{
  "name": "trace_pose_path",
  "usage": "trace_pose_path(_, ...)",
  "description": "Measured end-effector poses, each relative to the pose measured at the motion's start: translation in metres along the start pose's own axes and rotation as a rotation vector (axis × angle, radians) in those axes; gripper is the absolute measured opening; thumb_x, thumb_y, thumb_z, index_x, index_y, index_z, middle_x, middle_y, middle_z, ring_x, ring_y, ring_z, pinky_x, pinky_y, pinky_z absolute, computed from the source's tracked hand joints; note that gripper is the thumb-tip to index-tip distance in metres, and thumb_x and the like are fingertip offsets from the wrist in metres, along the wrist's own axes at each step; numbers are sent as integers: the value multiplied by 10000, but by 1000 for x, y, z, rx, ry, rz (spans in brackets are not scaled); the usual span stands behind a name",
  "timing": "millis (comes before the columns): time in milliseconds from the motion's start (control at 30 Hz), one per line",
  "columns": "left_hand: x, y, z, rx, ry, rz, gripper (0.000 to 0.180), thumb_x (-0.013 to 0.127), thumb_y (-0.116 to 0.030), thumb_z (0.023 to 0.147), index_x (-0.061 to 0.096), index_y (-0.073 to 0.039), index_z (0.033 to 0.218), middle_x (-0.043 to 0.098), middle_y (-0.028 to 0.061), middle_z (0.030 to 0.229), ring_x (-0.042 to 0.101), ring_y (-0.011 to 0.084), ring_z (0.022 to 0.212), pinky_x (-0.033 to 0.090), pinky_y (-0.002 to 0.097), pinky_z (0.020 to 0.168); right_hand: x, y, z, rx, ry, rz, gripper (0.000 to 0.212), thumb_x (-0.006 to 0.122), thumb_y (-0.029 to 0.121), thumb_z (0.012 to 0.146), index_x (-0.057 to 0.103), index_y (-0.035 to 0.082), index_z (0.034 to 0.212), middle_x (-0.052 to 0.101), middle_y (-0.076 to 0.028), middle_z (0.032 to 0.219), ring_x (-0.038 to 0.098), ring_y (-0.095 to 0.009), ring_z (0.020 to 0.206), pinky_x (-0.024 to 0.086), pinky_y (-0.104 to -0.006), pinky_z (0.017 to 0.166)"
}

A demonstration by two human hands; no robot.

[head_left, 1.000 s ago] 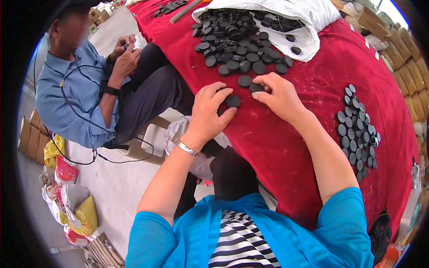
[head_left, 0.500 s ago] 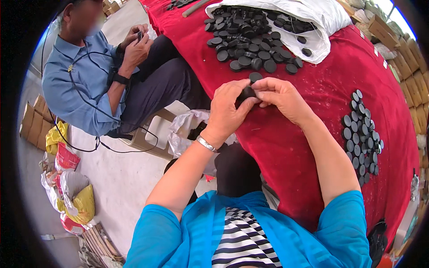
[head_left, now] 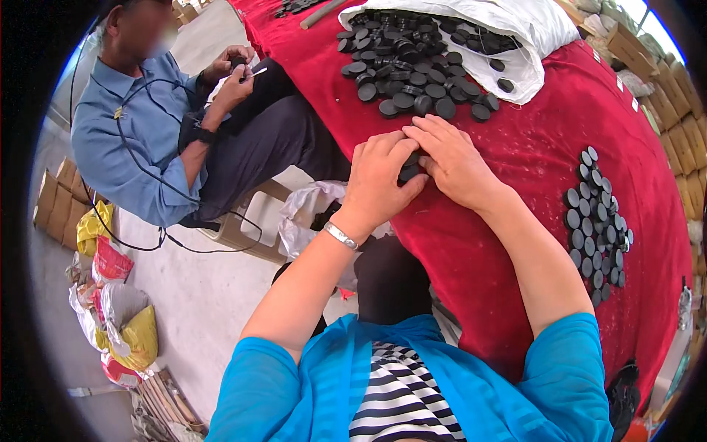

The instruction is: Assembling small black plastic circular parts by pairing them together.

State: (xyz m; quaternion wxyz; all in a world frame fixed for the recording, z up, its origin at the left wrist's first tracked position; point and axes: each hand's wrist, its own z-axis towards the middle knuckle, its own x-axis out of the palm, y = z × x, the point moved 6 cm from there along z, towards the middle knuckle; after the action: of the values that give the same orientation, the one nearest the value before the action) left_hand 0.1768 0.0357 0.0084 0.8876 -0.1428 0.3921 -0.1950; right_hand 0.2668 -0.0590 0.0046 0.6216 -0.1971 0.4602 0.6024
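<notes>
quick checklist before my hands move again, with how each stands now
1. Hands free: not ok, left hand and right hand are gathered over black discs.
2. Disc count there: cannot tell, mostly covered.
3. Main pile within reach: looks ok, just beyond the hands.
4. Smaller group clear of right forearm: ok, lies right of it.
5. Co-worker's hands out of the way: ok, off to the left.
</notes>
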Motion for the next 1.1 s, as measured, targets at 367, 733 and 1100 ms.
trace_pose_path(367, -28, 28, -37, -70, -204, -44, 481, 751, -56, 638, 578, -26, 1086, 612, 143, 1110, 573, 323, 1025, 457, 387, 907, -11, -6, -2, 68, 112, 37, 350, 602, 113, 832, 595, 69, 1178, 525, -131, 1266, 496, -331, 1151, 391, -437, 977)
trace_pose_path(733, -48, 70, -96, -319, -118, 111, 319, 638, -28, 726, 613, -26, 1044, 625, 144, 1107, 574, 333, 1058, 460, 372, 917, -6, -13, 5, 47, 28, -1, 400, 626, 165, 830, 558, 48, 1207, 532, -151, 1243, 523, -332, 1114, 423, -441, 928)
trace_pose_path(1100, -20, 4, -16, -230, -145, -240, 335, 622, 10, 764, 602, -3, 1098, 626, 125, 998, 632, 199, 821, 506, 299, 722, -8, 0, 6, -41, 10, 208, 232, 640, 72, 760, 582, 47, 983, 605, -111, 1020, 562, -322, 975, 451, -396, 855)
